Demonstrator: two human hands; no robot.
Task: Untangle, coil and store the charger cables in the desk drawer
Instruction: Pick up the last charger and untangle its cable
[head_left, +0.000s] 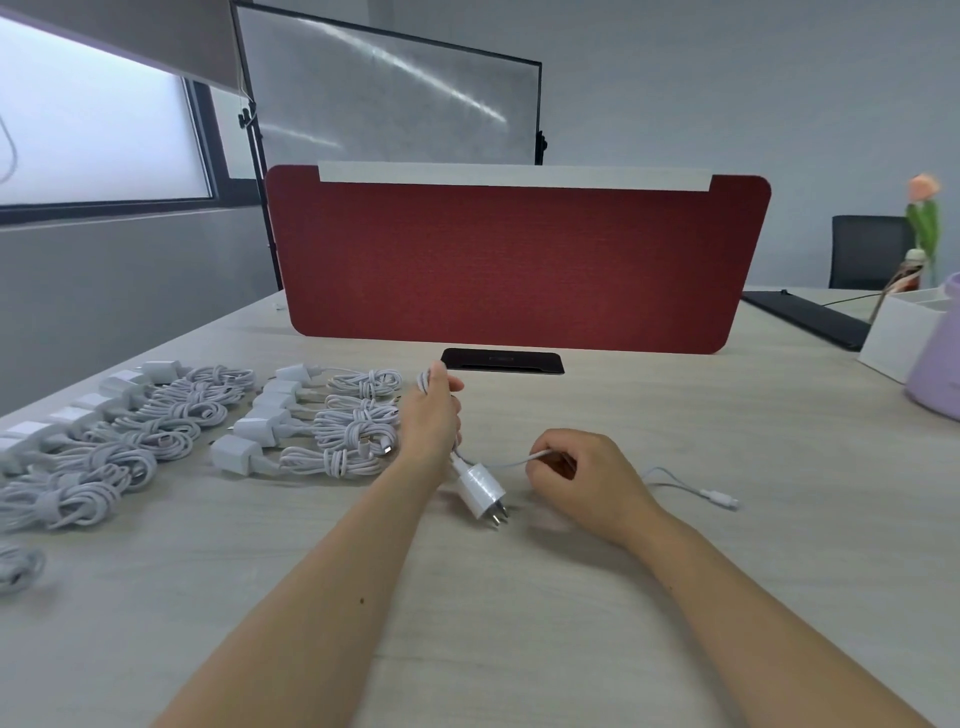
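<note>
Currently, your left hand (431, 415) gripping white cable loops (424, 384), plug brick (479, 488) below it, your right hand (582, 475) pinching the cable's slack, coiled chargers (358, 422) in rows at left.

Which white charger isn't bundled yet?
The charger between the hands: left hand holds its loops, right hand pinches its cable, connector end lying loose. Others are tied bundles.

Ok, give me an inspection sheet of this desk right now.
Surface: pale wood desk, black cable port.
Job's things: rows of coiled chargers at left; no drawer seen.
Clutter: white box, purple container at right.
Hands: left hand grips loops of charger cable; right hand pinches it.
Cables: adapter below left hand, connector lying on desk.
Surroundings: red divider, black chair, window.
</note>
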